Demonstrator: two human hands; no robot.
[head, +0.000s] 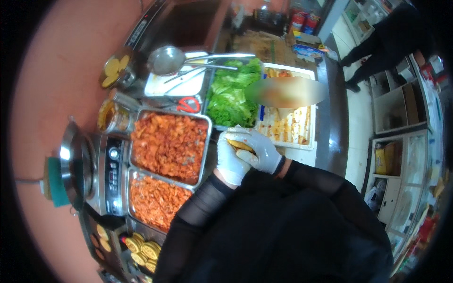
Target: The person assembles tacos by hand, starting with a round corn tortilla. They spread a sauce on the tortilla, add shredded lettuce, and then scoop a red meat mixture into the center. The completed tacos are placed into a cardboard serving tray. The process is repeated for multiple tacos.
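Note:
My left hand (229, 162) and my right hand (261, 148), both in white gloves, are cupped together around a yellow-brown bun (241, 145). Only a strip of the bun shows between the fingers; its filling, if any, is hidden. Just beyond my fingertips lies a tray of green leaf lettuce (233, 93). To the left stands a metal tray of red-sauced chopped food (170, 146), probably meat, with a second such tray (157, 201) nearer to me. Right of the lettuce is a white tray (312, 132) with stained ridges; a blurred patch covers part of it.
A strainer ladle (166, 61) and tongs rest over a white board (154, 85), near red-handled scissors (189, 105). An induction cooker (114, 177), a wok (76, 162) and stacked round buns (141, 249) stand left. Another person (385, 42) is at the far right.

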